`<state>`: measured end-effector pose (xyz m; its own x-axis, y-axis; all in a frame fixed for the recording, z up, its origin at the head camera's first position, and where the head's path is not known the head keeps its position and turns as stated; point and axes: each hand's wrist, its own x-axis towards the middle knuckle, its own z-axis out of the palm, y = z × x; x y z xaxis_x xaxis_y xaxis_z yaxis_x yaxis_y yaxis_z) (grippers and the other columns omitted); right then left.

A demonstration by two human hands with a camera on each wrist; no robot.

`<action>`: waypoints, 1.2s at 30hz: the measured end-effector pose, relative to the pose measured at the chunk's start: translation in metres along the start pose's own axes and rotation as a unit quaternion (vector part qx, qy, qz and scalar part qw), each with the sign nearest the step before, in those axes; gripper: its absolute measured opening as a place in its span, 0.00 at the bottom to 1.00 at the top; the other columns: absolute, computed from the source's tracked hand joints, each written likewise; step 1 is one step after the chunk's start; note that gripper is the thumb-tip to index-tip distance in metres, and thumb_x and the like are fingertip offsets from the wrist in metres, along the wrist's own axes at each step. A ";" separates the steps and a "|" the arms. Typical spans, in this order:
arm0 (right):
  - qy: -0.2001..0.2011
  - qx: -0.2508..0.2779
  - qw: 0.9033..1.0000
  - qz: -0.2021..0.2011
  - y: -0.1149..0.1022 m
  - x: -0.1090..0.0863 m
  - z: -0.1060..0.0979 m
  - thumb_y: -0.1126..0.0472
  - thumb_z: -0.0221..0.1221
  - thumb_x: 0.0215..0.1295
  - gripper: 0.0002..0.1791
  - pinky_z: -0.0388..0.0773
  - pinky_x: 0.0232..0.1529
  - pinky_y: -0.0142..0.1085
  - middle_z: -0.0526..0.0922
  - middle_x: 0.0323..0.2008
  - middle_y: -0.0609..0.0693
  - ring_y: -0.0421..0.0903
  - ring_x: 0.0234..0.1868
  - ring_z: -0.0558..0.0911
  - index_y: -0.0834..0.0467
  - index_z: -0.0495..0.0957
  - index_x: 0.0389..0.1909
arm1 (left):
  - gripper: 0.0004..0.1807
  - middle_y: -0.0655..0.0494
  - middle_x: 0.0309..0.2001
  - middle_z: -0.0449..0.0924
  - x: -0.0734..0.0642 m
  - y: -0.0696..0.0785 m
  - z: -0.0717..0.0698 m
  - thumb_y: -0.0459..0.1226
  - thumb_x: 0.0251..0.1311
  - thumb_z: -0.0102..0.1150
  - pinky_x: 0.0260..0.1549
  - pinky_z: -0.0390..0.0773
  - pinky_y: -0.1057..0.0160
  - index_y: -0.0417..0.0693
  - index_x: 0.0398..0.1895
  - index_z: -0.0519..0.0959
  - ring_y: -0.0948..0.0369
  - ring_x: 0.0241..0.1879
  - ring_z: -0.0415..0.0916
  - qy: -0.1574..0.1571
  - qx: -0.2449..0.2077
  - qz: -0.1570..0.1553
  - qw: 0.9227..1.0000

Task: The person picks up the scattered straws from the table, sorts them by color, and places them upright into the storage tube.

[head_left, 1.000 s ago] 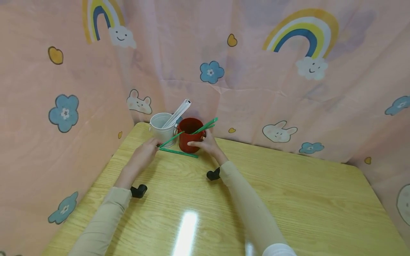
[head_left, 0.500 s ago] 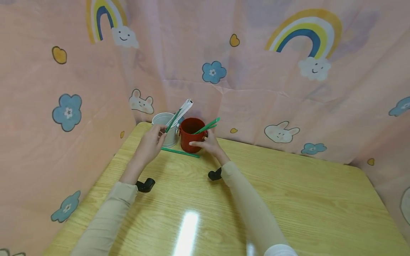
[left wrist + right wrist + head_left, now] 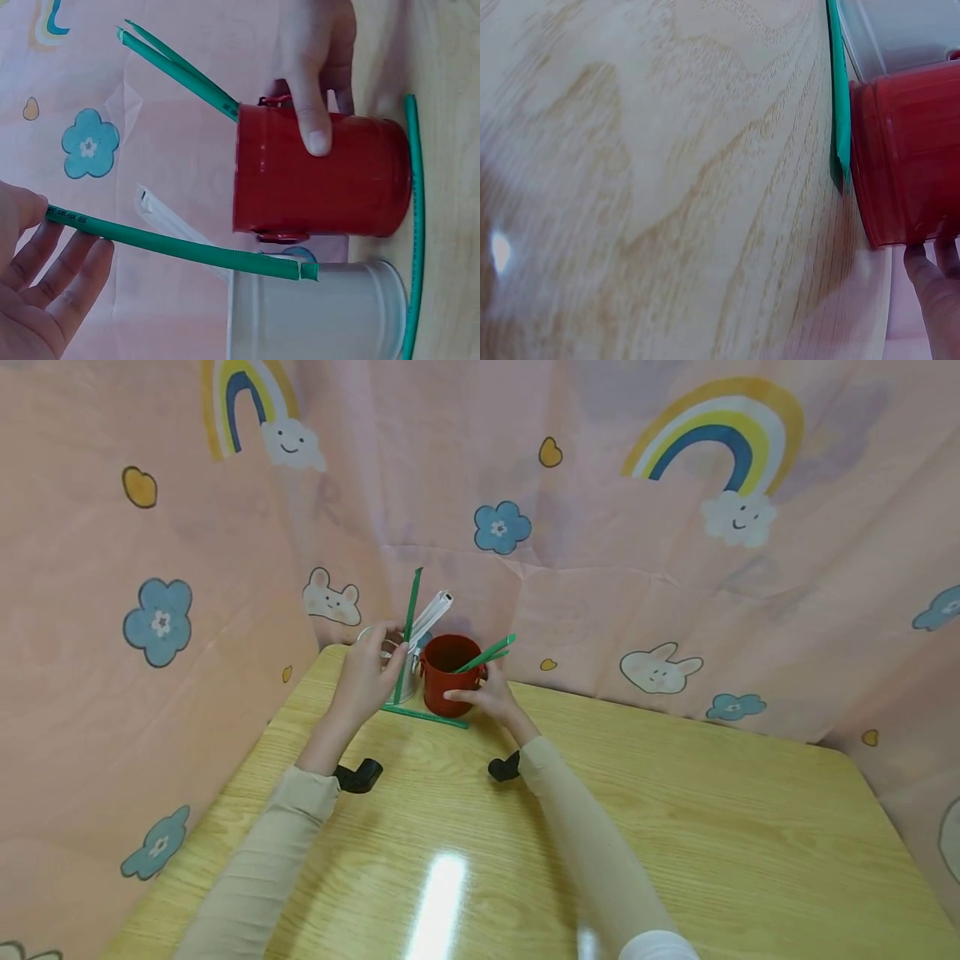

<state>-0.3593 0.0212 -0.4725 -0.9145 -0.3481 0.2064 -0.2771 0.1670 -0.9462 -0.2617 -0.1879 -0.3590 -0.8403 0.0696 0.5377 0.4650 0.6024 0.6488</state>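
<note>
My left hand (image 3: 366, 675) pinches a slim green straw (image 3: 176, 244) with dark print near its upper end. In the head view it stands nearly upright in front of the white bucket (image 3: 322, 311), above the table. My right hand (image 3: 497, 695) holds the side of a small red bucket (image 3: 442, 692), thumb across its front. Two green straws (image 3: 487, 653) lean out of the red bucket. Another green straw (image 3: 429, 717) lies on the table along the front of both buckets. Clear-wrapped white straws (image 3: 433, 614) stick up from the white bucket, which my left hand partly hides.
The buckets stand side by side near the back left corner of the wooden table (image 3: 675, 827). A pink printed curtain (image 3: 585, 585) hangs behind and to the left. Black wrist mounts (image 3: 360, 776) sit beside my wrists.
My left hand has lifted the green straw from low beside the table straw, moved up and right, and turned it nearly upright. My right hand stays on the red bucket.
</note>
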 end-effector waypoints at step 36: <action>-0.019 0.006 1.000 -0.014 -0.035 -0.014 -0.003 0.72 0.68 0.51 0.38 0.69 0.61 0.53 0.70 0.60 0.65 0.56 0.59 0.68 0.67 0.62 0.64 | 0.14 0.41 0.45 0.79 0.031 0.014 0.029 0.33 0.68 0.52 0.48 0.81 0.51 0.36 0.54 0.73 0.49 0.47 0.79 -0.022 -0.063 0.005 0.998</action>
<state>-0.3375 0.0225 -0.4413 -0.8946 -0.3866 0.2241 -0.2989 0.1448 -0.9432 -0.2898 -0.1540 -0.3489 -0.8461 0.1121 0.5212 0.5020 0.4963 0.7083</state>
